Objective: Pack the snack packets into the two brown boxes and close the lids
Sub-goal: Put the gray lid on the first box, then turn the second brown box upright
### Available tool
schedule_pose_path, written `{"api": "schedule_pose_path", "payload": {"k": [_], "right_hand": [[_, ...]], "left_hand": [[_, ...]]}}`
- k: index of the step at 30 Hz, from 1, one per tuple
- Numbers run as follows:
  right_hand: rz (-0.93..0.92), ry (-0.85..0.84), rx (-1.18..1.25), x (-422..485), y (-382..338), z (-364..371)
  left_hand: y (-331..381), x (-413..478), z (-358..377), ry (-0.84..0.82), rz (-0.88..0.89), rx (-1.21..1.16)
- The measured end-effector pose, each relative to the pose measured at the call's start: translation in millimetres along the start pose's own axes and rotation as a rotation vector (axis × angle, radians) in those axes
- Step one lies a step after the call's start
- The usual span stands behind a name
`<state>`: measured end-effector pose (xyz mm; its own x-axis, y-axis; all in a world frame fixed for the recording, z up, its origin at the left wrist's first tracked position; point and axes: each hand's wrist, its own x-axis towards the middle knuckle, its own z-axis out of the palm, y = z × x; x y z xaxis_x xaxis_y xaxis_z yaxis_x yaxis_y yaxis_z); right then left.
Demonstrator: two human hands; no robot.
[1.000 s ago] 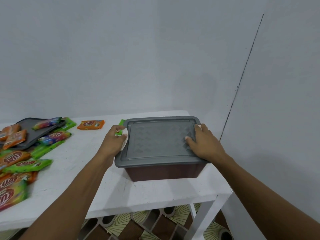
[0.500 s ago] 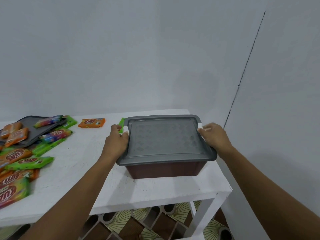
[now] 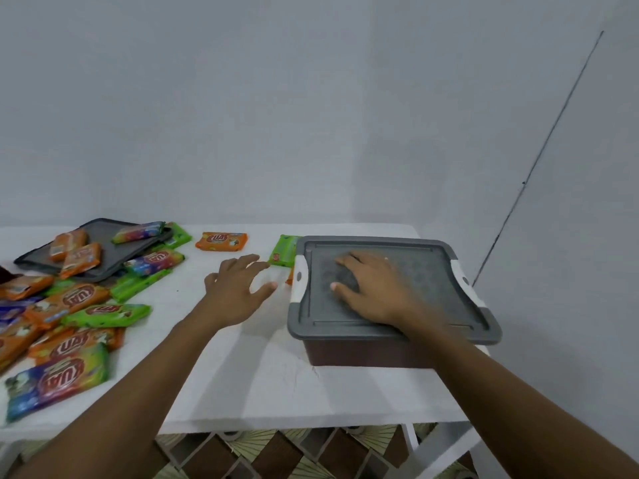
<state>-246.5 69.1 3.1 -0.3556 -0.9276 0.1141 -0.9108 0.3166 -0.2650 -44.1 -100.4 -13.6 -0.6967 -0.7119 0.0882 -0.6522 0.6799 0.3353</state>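
A brown plastic box (image 3: pixel 363 354) sits at the right end of the white table (image 3: pixel 276 392), its grey textured lid (image 3: pixel 432 288) on. The right hand (image 3: pixel 373 288) lies flat on that lid, fingers straight. Left of the box, the left hand (image 3: pixel 235 292) is spread, holding nothing. A green snack packet (image 3: pixel 285 250) touches the box's far-left corner; a heap of orange and green packets (image 3: pixel 79 299) lies well left of it.

We record that the grey lid (image 3: pixel 432 281) conceals whatever the brown box (image 3: pixel 363 356) holds. The right hand (image 3: pixel 377 288) covers part of the lid's pattern. An orange packet (image 3: pixel 289 277) beside the box's left clip shows only as a sliver. The packets (image 3: pixel 10 344) at the frame's left edge are cut off. A dark object (image 3: pixel 5 273) there cannot be identified. The left hand (image 3: pixel 235 295) is blurred at the fingertips.
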Motion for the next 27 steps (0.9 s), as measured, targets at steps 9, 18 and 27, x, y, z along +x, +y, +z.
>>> {"api": "schedule_pose_path", "payload": {"k": [9,18,27], "right_hand": [[-0.060,0.175,0.232,82.9,-177.3,47.1],[0.556,-0.037,0.060,179.4,-179.5,148.2],[0.499,-0.048,-0.198,165.9,-187.0,177.6]], "left_hand": [[-145.7,12.8,-22.6,-0.047,0.099,0.235],[-261.5,8.1,-49.3,-0.075,0.188,0.115],[-344.3,-33.8,-62.5,0.002,0.184,0.108]]}}
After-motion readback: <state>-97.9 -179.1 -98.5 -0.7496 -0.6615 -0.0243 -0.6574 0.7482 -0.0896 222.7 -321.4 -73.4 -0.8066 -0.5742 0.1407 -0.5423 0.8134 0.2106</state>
